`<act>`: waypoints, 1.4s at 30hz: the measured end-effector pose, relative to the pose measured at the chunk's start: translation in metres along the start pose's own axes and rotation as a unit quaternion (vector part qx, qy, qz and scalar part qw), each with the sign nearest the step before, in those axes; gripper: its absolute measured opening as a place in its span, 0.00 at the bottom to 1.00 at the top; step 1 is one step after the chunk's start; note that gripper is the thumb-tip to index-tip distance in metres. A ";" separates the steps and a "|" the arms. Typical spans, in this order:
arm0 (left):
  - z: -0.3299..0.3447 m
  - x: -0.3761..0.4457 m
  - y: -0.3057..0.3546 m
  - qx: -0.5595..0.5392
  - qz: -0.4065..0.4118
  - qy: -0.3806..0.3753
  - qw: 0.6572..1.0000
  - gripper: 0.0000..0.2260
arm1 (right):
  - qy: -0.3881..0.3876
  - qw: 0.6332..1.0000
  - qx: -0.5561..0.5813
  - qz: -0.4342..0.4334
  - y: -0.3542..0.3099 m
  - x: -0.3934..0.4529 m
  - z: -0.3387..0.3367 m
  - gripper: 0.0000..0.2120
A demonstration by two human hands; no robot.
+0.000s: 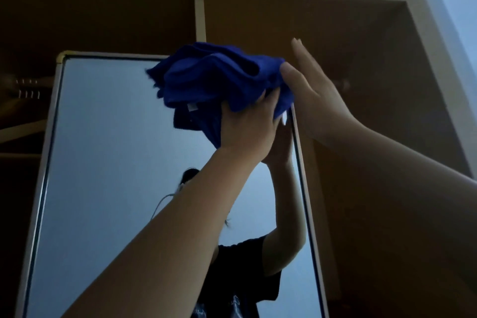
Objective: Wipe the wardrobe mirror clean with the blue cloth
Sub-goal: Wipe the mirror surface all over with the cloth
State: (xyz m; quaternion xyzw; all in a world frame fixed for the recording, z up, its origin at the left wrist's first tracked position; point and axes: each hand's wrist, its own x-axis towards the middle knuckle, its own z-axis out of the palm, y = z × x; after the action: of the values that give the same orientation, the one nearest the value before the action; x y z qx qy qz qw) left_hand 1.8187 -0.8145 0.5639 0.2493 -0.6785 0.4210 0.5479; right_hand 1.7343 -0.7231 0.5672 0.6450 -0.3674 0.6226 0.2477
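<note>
at the far left i saw hangers (24, 90) on a rail inside the dim wardrobe (258, 20), just beside the mirror (108, 150) in its pale frame. the left arm rose diagonally from the lower left, and the left hand (247, 124) was raised near the mirror's upper right corner, fingers closed around the bunched blue cloth (216, 77). the cloth sat at the top of the glass, folds spilling above and below the grip; i could not tell whether it pressed on the surface. the right arm came in from the lower right, and the right hand (312, 100) was open and flat, fingers straight and pointing up, held just beside the mirror's right edge, its thumb touching the cloth.
</note>
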 end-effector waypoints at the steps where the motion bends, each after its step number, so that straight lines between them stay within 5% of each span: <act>1: -0.001 -0.005 0.001 -0.007 0.032 -0.009 0.999 0.21 | -0.003 1.000 -0.017 -0.019 -0.003 -0.004 0.000 0.26; 11: -0.019 -0.065 -0.034 -0.005 0.255 -0.067 0.965 0.20 | -0.095 0.984 -0.135 -0.066 -0.015 -0.038 0.040 0.32; 22: -0.075 -0.104 -0.118 0.020 0.211 -0.156 0.965 0.25 | -0.104 0.974 -0.151 -0.131 -0.068 -0.026 0.112 0.27; 27: -0.097 -0.142 -0.154 0.015 0.254 -0.089 0.963 0.22 | -0.077 0.964 -0.204 -0.151 -0.074 -0.028 0.124 0.24; 29: -0.106 -0.171 -0.175 -0.011 0.172 0.000 0.985 0.20 | -0.069 0.962 -0.223 -0.141 -0.076 -0.027 0.124 0.23; 31: -0.114 -0.200 -0.193 -0.074 -0.025 0.066 0.995 0.22 | -0.057 0.958 -0.242 -0.139 -0.079 -0.027 0.126 0.22; 34: -0.117 -0.223 -0.197 -0.257 -0.287 -0.017 0.923 0.30 | -0.016 0.949 -0.284 -0.139 -0.088 -0.031 0.144 0.23; 39: -0.109 -0.234 -0.175 -0.272 -0.250 -0.058 0.927 0.37 | 0.061 0.937 -0.302 -0.163 -0.100 -0.048 0.191 0.22; 42: -0.104 -0.240 -0.174 -0.284 -0.266 -0.058 0.919 0.37 | 0.038 0.934 -0.311 -0.173 -0.104 -0.061 0.205 0.23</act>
State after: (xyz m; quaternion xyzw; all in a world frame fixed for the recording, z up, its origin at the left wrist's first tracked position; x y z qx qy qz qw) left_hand 2.0795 -0.8468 0.3912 0.2784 -0.7090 0.0340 0.6470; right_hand 1.9454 -0.8089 0.5010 0.5656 -0.4154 0.4488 0.5534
